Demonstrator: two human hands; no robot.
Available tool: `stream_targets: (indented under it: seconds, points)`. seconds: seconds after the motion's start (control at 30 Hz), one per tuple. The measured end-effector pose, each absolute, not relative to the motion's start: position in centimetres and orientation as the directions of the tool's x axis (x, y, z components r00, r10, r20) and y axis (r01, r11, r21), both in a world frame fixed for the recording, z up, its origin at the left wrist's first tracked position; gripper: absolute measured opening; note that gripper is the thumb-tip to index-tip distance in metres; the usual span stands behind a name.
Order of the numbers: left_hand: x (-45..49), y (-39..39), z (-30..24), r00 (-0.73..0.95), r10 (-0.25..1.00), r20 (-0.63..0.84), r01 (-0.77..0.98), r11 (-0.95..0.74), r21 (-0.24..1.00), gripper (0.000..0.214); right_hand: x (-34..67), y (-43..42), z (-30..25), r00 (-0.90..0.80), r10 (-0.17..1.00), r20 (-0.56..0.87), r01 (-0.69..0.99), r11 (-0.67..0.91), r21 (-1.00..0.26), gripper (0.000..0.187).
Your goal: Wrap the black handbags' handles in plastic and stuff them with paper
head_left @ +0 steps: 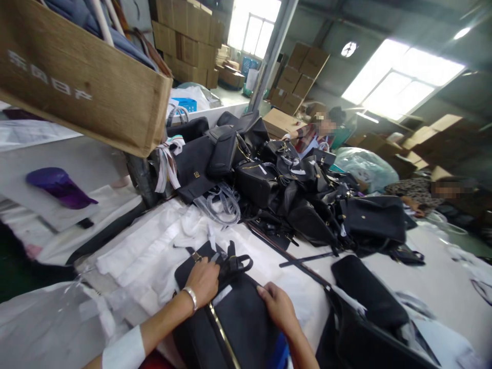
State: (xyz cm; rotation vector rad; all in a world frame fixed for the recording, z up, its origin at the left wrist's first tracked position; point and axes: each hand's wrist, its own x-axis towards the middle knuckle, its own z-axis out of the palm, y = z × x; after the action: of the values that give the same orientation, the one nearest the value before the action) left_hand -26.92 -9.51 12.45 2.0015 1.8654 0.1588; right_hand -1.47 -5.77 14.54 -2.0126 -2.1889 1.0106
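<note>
Left forearm (167,322): enters low, slants up and forward to the right; pale sleeve end (123,350) partway along, bare beyond it. Left wrist (silver-coloured bracelet (191,298) worn here) roughly in line with the forearm. Left hand (203,281): back uppermost, fingers curled under, tips hidden. Right forearm (302,344): bare where visible, rises leftward from the bottom edge. Right hand (280,306): fingers bent in a grip, partly hidden, pointing toward the left hand. Hands apart, right one slightly nearer the body.
</note>
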Motion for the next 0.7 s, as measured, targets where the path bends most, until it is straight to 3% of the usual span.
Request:
stream_targets:
  seconds: [0.33, 0.5, 0.7]
  points:
    - [-26.4, -8.1, 11.5, 0.162, 0.965, -0.208, 0.923, -0.074, 0.377, 0.022, -1.8, -14.8, 10.0, -0.090, 0.907, -0.411, 0.580, -0.288, -0.762, 0.038]
    - [-25.9, -9.2, 11.1, 0.179, 0.959, -0.219, 0.923, -0.087, 0.376, 0.021, -2.7, -19.7, 6.3, -0.043, 0.915, -0.402, 0.473, -0.336, -0.815, 0.037]
    - [-27.0, -10.9, 10.2, 0.172, 0.959, -0.227, 0.908, -0.065, 0.414, 0.018, -2.7, -22.5, 2.5, -0.002, 0.948, -0.317, 0.443, -0.283, -0.850, 0.035]
